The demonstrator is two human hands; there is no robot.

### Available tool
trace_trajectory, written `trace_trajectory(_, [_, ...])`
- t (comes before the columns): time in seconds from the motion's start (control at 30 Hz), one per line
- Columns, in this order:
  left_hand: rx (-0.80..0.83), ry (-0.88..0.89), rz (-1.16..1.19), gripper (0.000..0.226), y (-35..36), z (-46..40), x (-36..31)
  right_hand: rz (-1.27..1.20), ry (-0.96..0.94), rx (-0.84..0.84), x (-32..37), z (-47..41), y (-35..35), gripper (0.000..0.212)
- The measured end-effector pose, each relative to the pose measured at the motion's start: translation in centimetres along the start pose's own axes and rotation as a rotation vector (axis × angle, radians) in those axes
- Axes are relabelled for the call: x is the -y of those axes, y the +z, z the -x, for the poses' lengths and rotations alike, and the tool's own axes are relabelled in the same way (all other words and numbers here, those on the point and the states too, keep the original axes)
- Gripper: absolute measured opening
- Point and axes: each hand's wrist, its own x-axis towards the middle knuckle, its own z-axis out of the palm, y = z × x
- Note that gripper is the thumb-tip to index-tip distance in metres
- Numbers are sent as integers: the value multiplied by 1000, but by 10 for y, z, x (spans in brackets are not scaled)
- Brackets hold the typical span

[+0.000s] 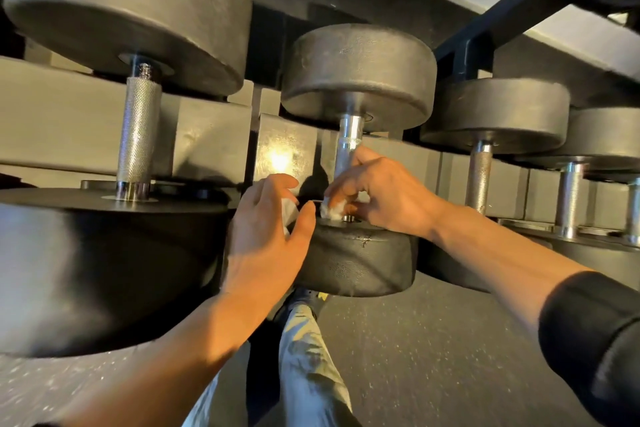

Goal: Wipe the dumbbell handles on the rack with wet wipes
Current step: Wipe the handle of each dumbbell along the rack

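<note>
I'm pinching a crumpled white wipe (331, 210) against the shiny handle (349, 142) with my right hand (377, 198); my left hand (268, 239) is cupping another.

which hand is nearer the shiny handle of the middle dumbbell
Right. The right hand is wrapped around the lower part of the handle with a wipe in its fingers. The left hand sits off to the left by the lower weight, not touching the handle.

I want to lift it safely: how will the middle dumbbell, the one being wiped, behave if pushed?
The middle dumbbell probably feels heavy: thick solid heads. Its round heads could roll sideways. Its handle looks shiny, perhaps slippery under the wipe.
</note>
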Motion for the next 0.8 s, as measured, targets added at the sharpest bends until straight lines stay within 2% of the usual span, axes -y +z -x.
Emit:
trace_trajectory(0.1, [-10, 6, -20, 28, -7, 0, 1, -71, 45, -15, 3, 2, 1, 27])
trace_trajectory(0.27, [-27, 54, -73, 28, -32, -1, -5, -353, 195, -284, 24, -13, -9, 24])
trace_trajectory(0.37, [-53, 133, -203, 26, -58, -5, -12, -432, 134, -321, 52, -44, -14, 22])
trace_trajectory(0.47, [-133, 66, -196, 24, -93, -12, -13, -460, 42, -339, 83, -78, -8, 12])
trace_trajectory(0.53, [-186, 35, -221, 27, -117, -17, -6, -474, 50, -358, 96, -97, 6, 7])
trace_trajectory(0.63, [-212, 23, -312, 22, -139, -24, 11, -536, 161, -485, 109, -122, 30, 12])
trace_trajectory(0.8, [-208, -28, -434, 25, -134, -22, 24, -655, 353, -661, 123, -149, 39, 19])
